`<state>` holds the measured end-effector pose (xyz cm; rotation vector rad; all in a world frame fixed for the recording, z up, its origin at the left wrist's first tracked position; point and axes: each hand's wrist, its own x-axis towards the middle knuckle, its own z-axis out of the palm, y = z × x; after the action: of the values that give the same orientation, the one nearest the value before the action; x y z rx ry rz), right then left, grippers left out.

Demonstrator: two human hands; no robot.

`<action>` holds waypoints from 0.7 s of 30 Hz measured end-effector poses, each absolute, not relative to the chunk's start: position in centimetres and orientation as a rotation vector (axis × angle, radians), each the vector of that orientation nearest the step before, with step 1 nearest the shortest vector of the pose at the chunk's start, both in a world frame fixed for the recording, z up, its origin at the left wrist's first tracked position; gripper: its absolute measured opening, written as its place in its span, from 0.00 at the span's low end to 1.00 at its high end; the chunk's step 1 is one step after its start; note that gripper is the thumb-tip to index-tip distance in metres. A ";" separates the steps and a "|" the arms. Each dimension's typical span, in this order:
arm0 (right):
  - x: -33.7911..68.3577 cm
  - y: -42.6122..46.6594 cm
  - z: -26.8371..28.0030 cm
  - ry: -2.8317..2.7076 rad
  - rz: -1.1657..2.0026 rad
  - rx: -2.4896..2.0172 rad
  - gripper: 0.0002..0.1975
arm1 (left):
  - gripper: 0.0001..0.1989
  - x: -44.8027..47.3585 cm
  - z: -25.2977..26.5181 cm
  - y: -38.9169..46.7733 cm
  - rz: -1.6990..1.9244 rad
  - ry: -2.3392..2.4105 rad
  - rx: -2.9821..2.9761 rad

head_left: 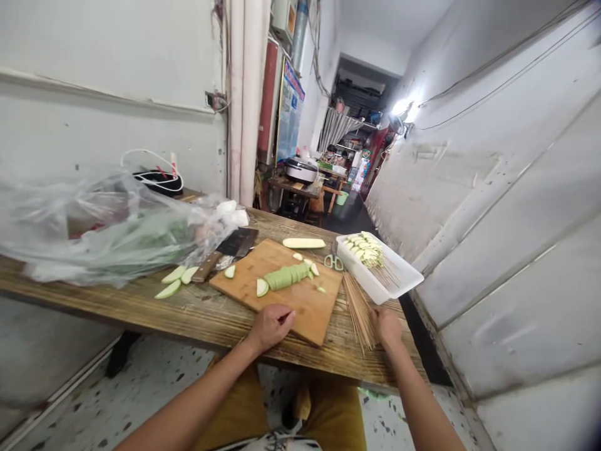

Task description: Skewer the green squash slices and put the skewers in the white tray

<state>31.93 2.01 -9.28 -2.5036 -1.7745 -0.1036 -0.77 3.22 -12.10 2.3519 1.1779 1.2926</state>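
Note:
My left hand (272,326) rests at the near edge of the wooden cutting board (310,322), its fingers loosely curled with nothing showing in them. Sliced green squash (287,276) lies in an overlapping row across the board, with a few loose pieces around it. To the right, my right hand (387,324) is closed at the edge of a fanned pile of bamboo skewers (359,313), fingertips on a skewer; the exact grip is partly hidden. Just beyond it stands a white plastic tray (404,275) holding skewered squash slices (364,247), their sticks pointing toward the near right.
A cleaver (206,266) lies left of the board near squash pieces (169,289). Scissors (333,262) and a peeled squash (303,243) sit behind the board. A clear plastic bag (107,232) covers the table's left part. A wall (507,250) runs along the right.

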 end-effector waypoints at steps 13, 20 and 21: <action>32.5 0.3 -12.5 -1.638 -0.252 -2.401 0.13 | 0.16 -1.1 -11.7 3.1 1.163 1.201 2.269; 33.1 0.5 -12.8 -1.589 -0.312 -2.337 0.13 | 0.15 -0.9 -11.5 3.1 1.179 1.234 2.253; 33.2 0.5 -12.9 -1.586 -0.316 -2.335 0.13 | 0.14 -0.8 -11.6 3.1 1.178 1.243 2.248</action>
<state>33.17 0.52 -12.90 -2.3346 -1.5859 -0.3157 -0.83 3.11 -11.61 2.2477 1.2430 1.1776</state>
